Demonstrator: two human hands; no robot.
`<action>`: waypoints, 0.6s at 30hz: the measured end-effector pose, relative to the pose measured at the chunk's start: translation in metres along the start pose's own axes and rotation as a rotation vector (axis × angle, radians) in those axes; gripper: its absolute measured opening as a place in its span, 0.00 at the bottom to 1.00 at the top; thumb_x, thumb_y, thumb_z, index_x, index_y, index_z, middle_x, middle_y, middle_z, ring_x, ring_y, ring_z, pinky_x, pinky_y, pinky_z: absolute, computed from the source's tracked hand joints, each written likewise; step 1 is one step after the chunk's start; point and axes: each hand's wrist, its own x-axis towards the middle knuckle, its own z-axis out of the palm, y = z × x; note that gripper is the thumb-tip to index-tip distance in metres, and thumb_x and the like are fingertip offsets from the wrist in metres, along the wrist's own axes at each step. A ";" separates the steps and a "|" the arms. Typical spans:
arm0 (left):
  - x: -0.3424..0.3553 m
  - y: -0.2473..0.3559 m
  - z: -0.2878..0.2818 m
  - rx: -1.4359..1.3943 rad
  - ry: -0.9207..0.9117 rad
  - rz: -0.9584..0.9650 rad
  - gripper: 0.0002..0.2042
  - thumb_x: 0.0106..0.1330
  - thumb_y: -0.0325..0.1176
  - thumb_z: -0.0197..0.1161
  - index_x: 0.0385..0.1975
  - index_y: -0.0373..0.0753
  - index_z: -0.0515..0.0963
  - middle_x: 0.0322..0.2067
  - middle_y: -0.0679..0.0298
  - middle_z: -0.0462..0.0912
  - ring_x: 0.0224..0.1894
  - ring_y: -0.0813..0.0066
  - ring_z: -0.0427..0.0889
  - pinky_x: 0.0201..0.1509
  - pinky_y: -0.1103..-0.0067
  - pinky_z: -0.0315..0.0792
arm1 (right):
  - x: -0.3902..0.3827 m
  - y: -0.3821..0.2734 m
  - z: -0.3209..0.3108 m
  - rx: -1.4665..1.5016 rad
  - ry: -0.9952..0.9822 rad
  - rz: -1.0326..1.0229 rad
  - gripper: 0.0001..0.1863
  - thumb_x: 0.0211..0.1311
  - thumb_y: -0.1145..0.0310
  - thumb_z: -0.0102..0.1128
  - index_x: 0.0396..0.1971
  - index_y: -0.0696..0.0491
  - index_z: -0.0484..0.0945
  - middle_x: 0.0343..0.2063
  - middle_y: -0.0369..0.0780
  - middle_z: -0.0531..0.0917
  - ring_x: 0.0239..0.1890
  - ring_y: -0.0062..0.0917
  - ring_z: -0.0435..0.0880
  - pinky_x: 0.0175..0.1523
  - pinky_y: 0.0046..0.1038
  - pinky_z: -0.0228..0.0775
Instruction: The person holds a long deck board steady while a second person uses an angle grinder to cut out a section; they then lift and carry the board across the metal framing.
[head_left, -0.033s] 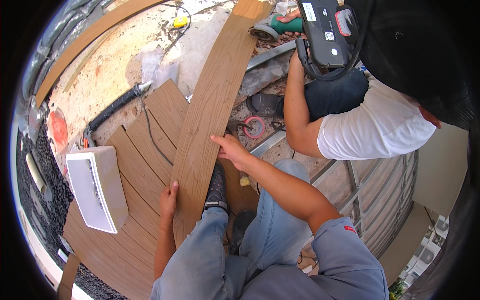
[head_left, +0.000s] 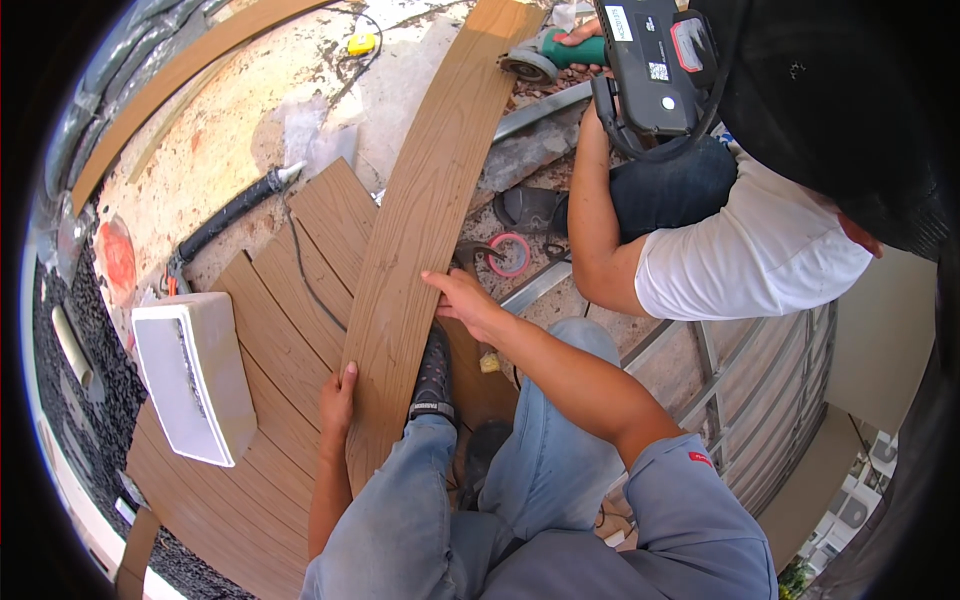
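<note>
A long wood-grain plank (head_left: 420, 170) runs from between my legs to the top of the view. My left hand (head_left: 338, 405) grips its left edge near the lower end, thumb along the edge. My right hand (head_left: 460, 295) grips the right edge farther up, thumb over the face. At the plank's far end, a co-worker's hand (head_left: 580, 36) holds a green angle grinder (head_left: 555, 52), its disc at the plank's right edge. My foot in a dark shoe (head_left: 432, 370) is beside the plank, below my right hand.
Laid deck boards (head_left: 240, 480) bear a white box (head_left: 175, 380) at left. A metal joist frame (head_left: 760, 390) is at right, with the crouching co-worker (head_left: 740, 230) above it. A pink tape roll (head_left: 510, 255), hose (head_left: 225, 215), cable (head_left: 310, 285) and yellow object (head_left: 362, 43) lie about.
</note>
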 end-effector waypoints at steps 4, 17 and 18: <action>0.000 0.002 0.004 -0.022 0.007 0.000 0.33 0.68 0.60 0.56 0.43 0.26 0.81 0.35 0.51 0.85 0.40 0.67 0.80 0.48 0.72 0.72 | 0.005 0.006 -0.005 -0.010 0.003 -0.003 0.29 0.69 0.50 0.54 0.58 0.58 0.70 0.51 0.43 0.79 0.53 0.30 0.78 0.60 0.35 0.68; 0.004 -0.010 -0.001 0.012 0.013 -0.004 0.34 0.68 0.61 0.55 0.41 0.26 0.80 0.34 0.52 0.84 0.39 0.67 0.80 0.47 0.72 0.72 | 0.006 0.005 -0.003 0.014 -0.037 0.006 0.29 0.67 0.51 0.57 0.58 0.58 0.68 0.56 0.44 0.77 0.59 0.32 0.75 0.61 0.40 0.66; 0.003 -0.008 0.001 0.012 0.010 -0.003 0.34 0.68 0.61 0.55 0.41 0.26 0.80 0.34 0.52 0.84 0.39 0.67 0.80 0.47 0.72 0.72 | 0.006 0.006 -0.005 0.014 -0.034 0.005 0.29 0.67 0.51 0.57 0.58 0.58 0.68 0.56 0.44 0.77 0.59 0.32 0.75 0.61 0.40 0.66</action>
